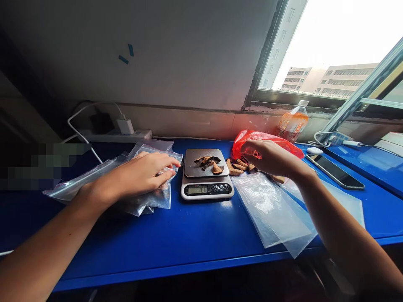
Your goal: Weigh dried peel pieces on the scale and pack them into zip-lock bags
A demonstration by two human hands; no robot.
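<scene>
My left hand lies palm down over clear zip bags, its fingers stretched out. Some contents show faintly through the plastic under it. Beside it, a small digital kitchen scale carries several dried brown slices on its metal plate; its display seems to read 106. At the mouth of a red plastic bag, my right hand is curled downward, its fingertips mostly hidden. Brown dried pieces lie just below and left of it. Whether it grips one is not visible.
Flat clear bags lie right of the scale, reaching the blue table's front edge. A phone and white earbud case lie further right. An orange-labelled bottle stands behind the red bag. A charger sits at back left.
</scene>
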